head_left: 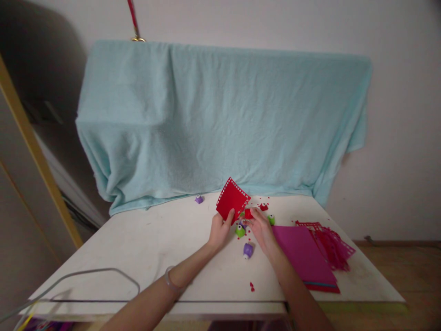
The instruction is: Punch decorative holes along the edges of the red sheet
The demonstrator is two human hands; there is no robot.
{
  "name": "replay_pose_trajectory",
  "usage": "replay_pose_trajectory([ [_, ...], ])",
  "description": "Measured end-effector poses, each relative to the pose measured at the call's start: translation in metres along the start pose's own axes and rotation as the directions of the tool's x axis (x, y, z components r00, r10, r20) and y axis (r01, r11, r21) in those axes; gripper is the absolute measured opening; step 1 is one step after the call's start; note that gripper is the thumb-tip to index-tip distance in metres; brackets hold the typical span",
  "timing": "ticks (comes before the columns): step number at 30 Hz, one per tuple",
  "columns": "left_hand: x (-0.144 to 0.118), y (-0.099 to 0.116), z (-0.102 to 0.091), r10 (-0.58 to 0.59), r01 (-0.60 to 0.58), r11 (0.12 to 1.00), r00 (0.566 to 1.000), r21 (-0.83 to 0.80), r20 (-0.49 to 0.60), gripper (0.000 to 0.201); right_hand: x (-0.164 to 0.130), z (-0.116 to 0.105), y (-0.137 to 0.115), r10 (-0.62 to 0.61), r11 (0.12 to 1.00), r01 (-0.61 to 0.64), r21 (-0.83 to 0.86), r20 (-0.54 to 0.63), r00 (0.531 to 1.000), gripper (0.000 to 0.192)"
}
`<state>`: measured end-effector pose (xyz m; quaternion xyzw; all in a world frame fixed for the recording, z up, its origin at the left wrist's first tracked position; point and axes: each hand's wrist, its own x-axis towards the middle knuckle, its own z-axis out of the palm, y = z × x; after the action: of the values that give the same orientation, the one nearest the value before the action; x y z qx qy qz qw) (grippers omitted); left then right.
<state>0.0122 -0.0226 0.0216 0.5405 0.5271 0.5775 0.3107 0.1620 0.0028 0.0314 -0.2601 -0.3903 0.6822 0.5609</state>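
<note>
On the far left of the white counter [144,243] a bent grey wire or cable [103,273] lies near the front edge, and a small purple craft punch [199,199] sits alone toward the back, beneath the pale blue towel [223,119] draped over something behind. Further right, the left hand [219,231] pinches the lower corner of a red paper square [232,200] with a punched, lacy border, tilting it up off the counter, seemingly so its edge meets the tool. The right hand [259,229] closes its fingers on a small red punch [248,213] just beside that paper's edge. Between and below the hands stand a green punch [240,231] and another purple punch [247,250], within easy reach, with red paper scraps [251,287] scattered nearby. Beyond the right hand lie a second red punch [263,207] and a green one [271,219]. Farthest right, magenta paper sheets [303,255] are stacked flat, with finished red lace-cut pieces [332,246] set aside next to them.
</note>
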Motion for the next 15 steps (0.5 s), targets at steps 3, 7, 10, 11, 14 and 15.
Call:
replay_pose_trajectory([
  [3, 0.0002, -0.0004, -0.0003, 0.001, -0.001, 1.0, 1.0, 0.017, 0.005, 0.048, -0.002, 0.0021, -0.0007, -0.016, 0.999, 0.015, 0.034, 0.006, 1.0, 0.026],
  [7, -0.0001, -0.0004, -0.0007, 0.006, -0.006, 1.0, 1.0, 0.022, 0.021, 0.047, -0.0043, 0.0054, -0.0029, -0.011, 0.999, 0.011, 0.033, -0.008, 1.0, 0.027],
  [10, -0.0004, -0.0004, -0.0011, 0.006, -0.007, 1.0, 1.0, 0.022, 0.025, 0.047, -0.0057, 0.008, -0.0045, -0.011, 1.0, 0.011, -0.015, -0.024, 1.0, 0.029],
  [11, -0.0005, -0.0004, -0.0011, 0.002, -0.003, 1.0, 1.0, 0.021, 0.023, 0.047, -0.0059, 0.0086, -0.0047, -0.009, 1.0, 0.009, -0.03, -0.025, 1.0, 0.029],
  [14, -0.0005, -0.0002, -0.0009, -0.014, 0.014, 1.0, 1.0, 0.013, 0.017, 0.047, -0.006, 0.0087, -0.0043, 0.0, 0.999, 0.0, -0.053, -0.008, 1.0, 0.029],
  [15, -0.0004, -0.0001, -0.0007, -0.012, 0.012, 1.0, 1.0, 0.011, 0.014, 0.046, -0.0058, 0.0082, -0.0039, 0.002, 0.998, -0.002, -0.056, 0.003, 1.0, 0.029],
])
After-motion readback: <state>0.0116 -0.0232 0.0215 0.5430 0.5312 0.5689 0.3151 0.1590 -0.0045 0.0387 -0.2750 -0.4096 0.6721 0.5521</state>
